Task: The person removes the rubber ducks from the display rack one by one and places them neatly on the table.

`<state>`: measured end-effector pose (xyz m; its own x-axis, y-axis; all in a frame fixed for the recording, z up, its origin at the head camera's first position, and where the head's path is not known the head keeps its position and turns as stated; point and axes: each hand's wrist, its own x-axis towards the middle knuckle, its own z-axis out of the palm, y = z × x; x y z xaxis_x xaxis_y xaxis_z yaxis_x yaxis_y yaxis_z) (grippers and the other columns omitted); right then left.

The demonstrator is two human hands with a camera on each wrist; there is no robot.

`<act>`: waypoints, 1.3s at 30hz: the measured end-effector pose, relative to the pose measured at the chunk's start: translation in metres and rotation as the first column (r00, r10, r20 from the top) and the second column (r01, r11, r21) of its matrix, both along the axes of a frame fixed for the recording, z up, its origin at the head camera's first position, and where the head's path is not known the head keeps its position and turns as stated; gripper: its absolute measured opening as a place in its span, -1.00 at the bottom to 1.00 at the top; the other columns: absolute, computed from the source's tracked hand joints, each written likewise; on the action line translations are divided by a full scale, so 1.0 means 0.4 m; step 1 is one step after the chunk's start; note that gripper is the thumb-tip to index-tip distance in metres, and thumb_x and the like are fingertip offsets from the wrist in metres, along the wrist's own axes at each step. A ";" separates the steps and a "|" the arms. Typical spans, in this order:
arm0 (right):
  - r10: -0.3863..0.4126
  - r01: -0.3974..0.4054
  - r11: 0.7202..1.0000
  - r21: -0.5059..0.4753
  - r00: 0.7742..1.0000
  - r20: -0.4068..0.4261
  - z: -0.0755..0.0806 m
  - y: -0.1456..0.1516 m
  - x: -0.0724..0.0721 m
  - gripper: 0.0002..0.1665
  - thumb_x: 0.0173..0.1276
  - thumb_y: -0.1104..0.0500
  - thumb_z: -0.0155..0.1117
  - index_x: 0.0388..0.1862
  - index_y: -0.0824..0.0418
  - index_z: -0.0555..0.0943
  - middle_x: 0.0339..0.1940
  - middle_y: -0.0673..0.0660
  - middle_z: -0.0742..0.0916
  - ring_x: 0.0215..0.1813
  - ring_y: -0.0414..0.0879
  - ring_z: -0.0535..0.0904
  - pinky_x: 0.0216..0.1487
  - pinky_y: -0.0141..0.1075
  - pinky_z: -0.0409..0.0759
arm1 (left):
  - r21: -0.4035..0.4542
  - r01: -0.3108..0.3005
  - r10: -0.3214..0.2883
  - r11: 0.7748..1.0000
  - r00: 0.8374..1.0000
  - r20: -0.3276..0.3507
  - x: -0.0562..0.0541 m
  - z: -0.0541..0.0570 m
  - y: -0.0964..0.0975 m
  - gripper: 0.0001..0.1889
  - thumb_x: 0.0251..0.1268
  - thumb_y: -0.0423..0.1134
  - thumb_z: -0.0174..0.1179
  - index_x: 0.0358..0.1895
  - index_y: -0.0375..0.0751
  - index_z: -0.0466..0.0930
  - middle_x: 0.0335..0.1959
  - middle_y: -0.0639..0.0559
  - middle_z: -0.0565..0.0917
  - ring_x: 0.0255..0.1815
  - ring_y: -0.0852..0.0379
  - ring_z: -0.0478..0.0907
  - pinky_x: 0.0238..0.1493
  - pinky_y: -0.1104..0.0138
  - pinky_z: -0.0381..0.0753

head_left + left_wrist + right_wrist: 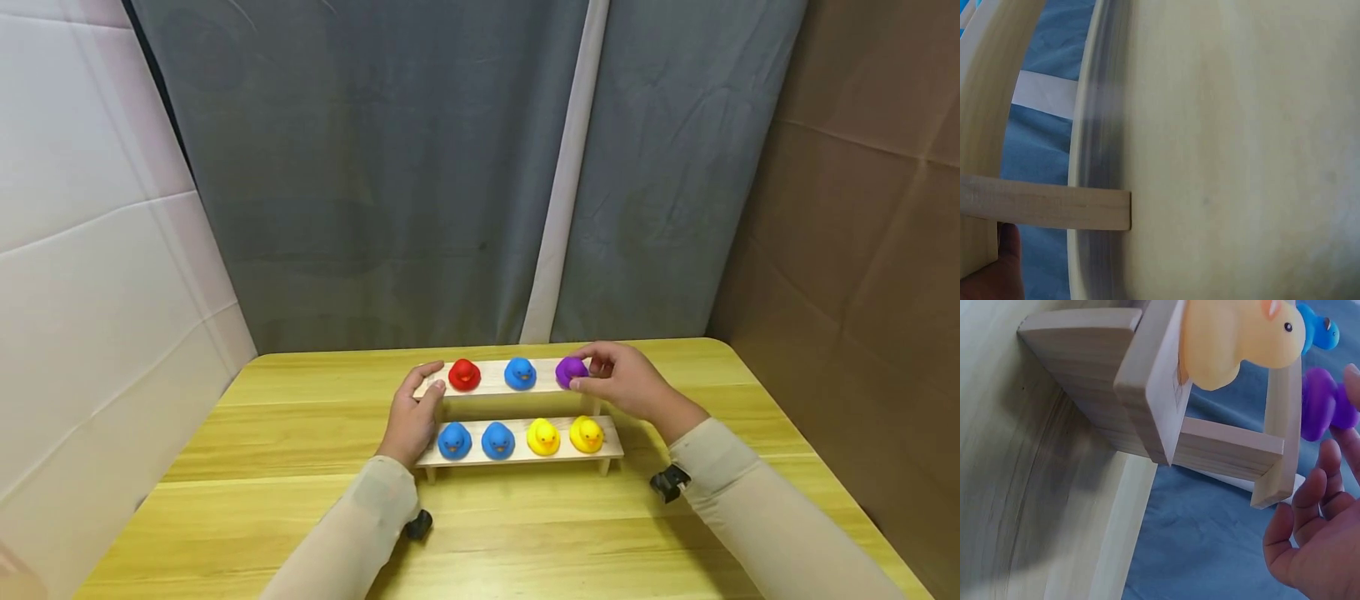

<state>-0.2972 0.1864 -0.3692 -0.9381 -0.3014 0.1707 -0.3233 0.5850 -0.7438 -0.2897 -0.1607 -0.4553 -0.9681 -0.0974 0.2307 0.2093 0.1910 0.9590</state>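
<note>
A two-level wooden stand (480, 460) holds rubber ducks on both boards. My right hand (628, 382) pinches a purple duck (572, 372) at the right end of the upper board; the right wrist view shows this purple duck (1319, 405) against the board, with thumb and fingers about it. My left hand (410, 418) grips the left end of the upper board, thumb in front; in the left wrist view only part of the hand (999, 272) shows. On the upper board sit a red duck (464, 376) and a blue duck (520, 374).
Two blue ducks, one at the left end (454, 441), and two yellow ducks, one at the right end (587, 434), line the lower board. The stand rests on a wood-grain table (517, 533). A grey curtain (375, 208) hangs behind, with cloth walls at both sides.
</note>
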 end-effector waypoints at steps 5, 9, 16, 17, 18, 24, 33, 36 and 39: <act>-0.016 0.017 1.000 0.003 1.000 -0.018 0.002 0.010 0.008 -0.55 0.35 0.08 0.56 0.14 0.22 0.71 -0.29 0.11 0.59 -0.25 0.00 0.46 -0.30 -0.27 0.46 | 0.008 0.002 -0.002 1.000 1.000 -0.015 -0.002 -0.001 0.003 -0.61 0.63 -0.20 0.10 0.42 -0.06 0.54 0.48 -0.10 0.50 0.60 -0.11 0.29 0.65 -0.09 0.11; -0.020 0.020 1.000 0.008 1.000 -0.011 0.003 0.020 0.022 -0.57 0.35 0.09 0.56 0.13 0.20 0.72 -0.28 0.12 0.60 -0.23 0.01 0.46 -0.30 -0.29 0.47 | 0.009 0.005 -0.005 1.000 1.000 -0.003 -0.001 -0.001 0.006 -0.61 0.64 -0.19 0.09 0.42 -0.05 0.54 0.49 -0.09 0.49 0.61 -0.10 0.27 0.66 -0.10 0.09; -0.004 0.004 1.000 0.001 1.000 0.003 0.007 0.038 0.057 -0.59 0.32 0.09 0.59 0.10 0.15 0.74 -0.28 0.12 0.58 -0.24 0.02 0.44 -0.32 -0.29 0.43 | 0.013 0.013 -0.013 1.000 1.000 0.006 0.003 0.007 0.009 -0.60 0.64 -0.18 0.08 0.43 -0.05 0.52 0.51 -0.08 0.48 0.61 -0.10 0.27 0.66 -0.10 0.11; 0.004 -0.004 1.000 -0.005 1.000 -0.003 0.008 0.039 0.062 -0.59 0.32 0.09 0.59 0.10 0.15 0.74 -0.29 0.11 0.58 -0.25 0.01 0.43 -0.33 -0.29 0.42 | 0.014 0.013 -0.013 1.000 1.000 0.004 0.003 0.007 0.009 -0.60 0.64 -0.18 0.08 0.43 -0.05 0.52 0.50 -0.08 0.48 0.60 -0.09 0.27 0.66 -0.09 0.11; 0.008 -0.008 1.000 -0.010 1.000 -0.007 0.008 0.041 0.067 -0.60 0.30 0.10 0.60 0.08 0.14 0.75 -0.30 0.11 0.58 -0.26 0.01 0.43 -0.33 -0.30 0.41 | 0.014 0.015 -0.015 1.000 1.000 0.003 0.003 0.008 0.008 -0.60 0.64 -0.18 0.08 0.43 -0.05 0.52 0.50 -0.08 0.47 0.60 -0.09 0.27 0.66 -0.09 0.11; 0.024 -0.025 0.999 -0.034 1.000 -0.011 0.013 0.049 0.095 -0.61 0.28 0.13 0.62 0.06 0.16 0.74 -0.34 0.10 0.55 -0.28 0.00 0.42 -0.34 -0.32 0.38 | 0.003 0.016 -0.016 1.000 1.000 0.011 0.004 0.011 0.006 -0.59 0.65 -0.17 0.07 0.44 -0.07 0.51 0.52 -0.08 0.46 0.63 -0.10 0.24 0.66 -0.11 0.08; 0.051 -0.050 0.995 -0.085 0.999 0.013 0.014 0.062 0.126 -0.61 0.28 0.19 0.61 0.06 0.22 0.74 -0.38 0.12 0.55 -0.32 -0.05 0.44 -0.41 -0.36 0.42 | 0.001 0.015 -0.015 1.000 1.000 0.005 0.003 0.011 0.004 -0.61 0.64 -0.18 0.08 0.43 -0.03 0.53 0.51 -0.07 0.47 0.62 -0.08 0.26 0.66 -0.09 0.10; 0.065 -0.063 0.993 -0.100 0.998 0.017 0.010 0.066 0.136 -0.61 0.27 0.19 0.62 0.05 0.24 0.74 -0.40 0.12 0.55 -0.34 -0.07 0.44 -0.42 -0.37 0.42 | -0.001 0.016 -0.016 1.000 1.000 0.002 0.004 0.011 0.004 -0.61 0.64 -0.19 0.08 0.42 -0.01 0.53 0.51 -0.07 0.47 0.61 -0.08 0.27 0.66 -0.08 0.12; 0.075 -0.072 0.991 -0.112 0.997 0.025 0.006 0.068 0.145 -0.60 0.26 0.20 0.62 0.04 0.26 0.73 -0.41 0.11 0.54 -0.36 -0.10 0.44 -0.42 -0.38 0.43 | -0.003 0.019 -0.019 1.000 1.000 0.006 0.005 0.013 0.006 -0.60 0.65 -0.18 0.07 0.43 -0.05 0.51 0.52 -0.07 0.47 0.62 -0.09 0.26 0.66 -0.09 0.11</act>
